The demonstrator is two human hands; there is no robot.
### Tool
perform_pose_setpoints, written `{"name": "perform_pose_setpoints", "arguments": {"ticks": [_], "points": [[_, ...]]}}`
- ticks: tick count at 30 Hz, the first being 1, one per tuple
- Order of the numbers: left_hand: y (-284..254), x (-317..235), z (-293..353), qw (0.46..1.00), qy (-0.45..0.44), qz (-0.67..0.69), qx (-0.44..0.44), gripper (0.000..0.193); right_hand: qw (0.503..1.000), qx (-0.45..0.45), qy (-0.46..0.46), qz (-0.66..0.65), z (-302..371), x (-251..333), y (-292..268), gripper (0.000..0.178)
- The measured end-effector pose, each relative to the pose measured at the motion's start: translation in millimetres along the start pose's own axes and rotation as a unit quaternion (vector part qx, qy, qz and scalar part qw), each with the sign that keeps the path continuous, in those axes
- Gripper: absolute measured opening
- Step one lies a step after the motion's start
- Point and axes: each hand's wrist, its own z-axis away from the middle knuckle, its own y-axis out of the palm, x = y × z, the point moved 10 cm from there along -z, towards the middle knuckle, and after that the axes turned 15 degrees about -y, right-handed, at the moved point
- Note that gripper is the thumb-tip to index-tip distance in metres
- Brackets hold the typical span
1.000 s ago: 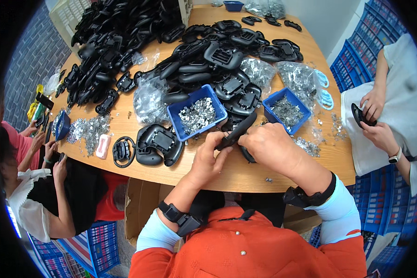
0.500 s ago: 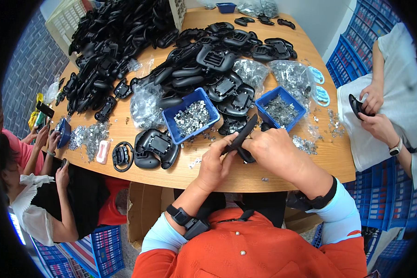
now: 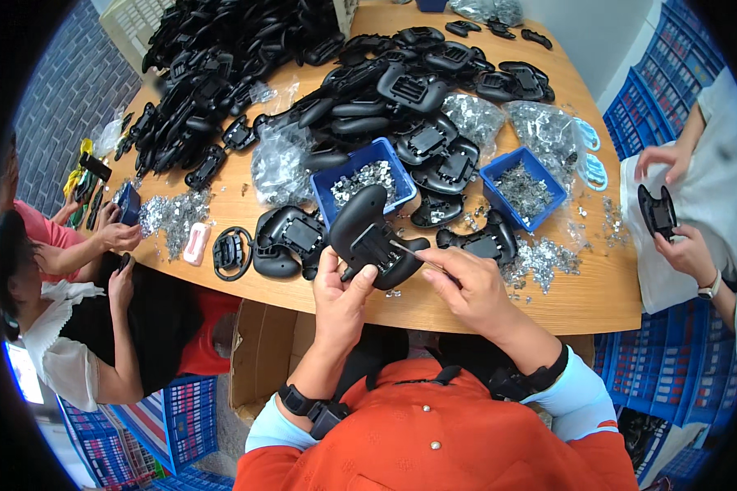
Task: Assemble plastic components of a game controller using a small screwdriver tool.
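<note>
My left hand (image 3: 340, 296) grips a black game-controller shell (image 3: 359, 219) by its lower edge, thumb on the front. The shell stands tilted above the table's near edge, its slotted battery compartment facing me. At its right side is my right hand (image 3: 471, 286), with thumb and index finger pinched together. A thin, pale sliver reaches from those fingers toward the compartment, too small to name. Behind the shell is a blue bin (image 3: 323, 186) of small metal pieces, partly hidden. Another black shell (image 3: 485, 243) lies just beyond my right hand.
A second blue bin (image 3: 509, 209) holds metal pieces; loose pieces (image 3: 540, 263) lie before it. Black shells (image 3: 246, 49) heap up behind, with clear bags (image 3: 280, 170) among them. A steering-wheel-shaped part (image 3: 232, 252) lies left. Co-workers sit left; another person holds a shell (image 3: 657, 211) on the right.
The shell has turned from edge-on to showing its compartment side and shifted left. My right hand has moved from gripping its edge to beside the compartment. The view has shifted slightly.
</note>
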Motion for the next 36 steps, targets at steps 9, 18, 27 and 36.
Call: {"name": "perform_pose_setpoints", "arguments": {"ticks": [9,18,27,36], "points": [[-22.6,9.4,13.4,0.993,-0.069,-0.090,-0.023,0.037,0.960,0.162,-0.162,0.161,-0.6,21.0,53.6,0.032],[-11.9,11.3,11.7,0.991,-0.080,-0.102,0.043,0.041,0.969,0.234,-0.076,0.000,-6.4,-6.8,63.6,0.011],[-5.5,10.3,9.3,0.982,-0.073,-0.162,0.058,0.043,0.959,0.275,-0.056,-0.027,-7.4,-14.4,69.6,0.011],[6.0,3.8,10.7,0.948,-0.014,-0.317,0.007,0.041,0.965,0.253,-0.065,0.017,-8.7,-14.7,57.8,0.013]]}}
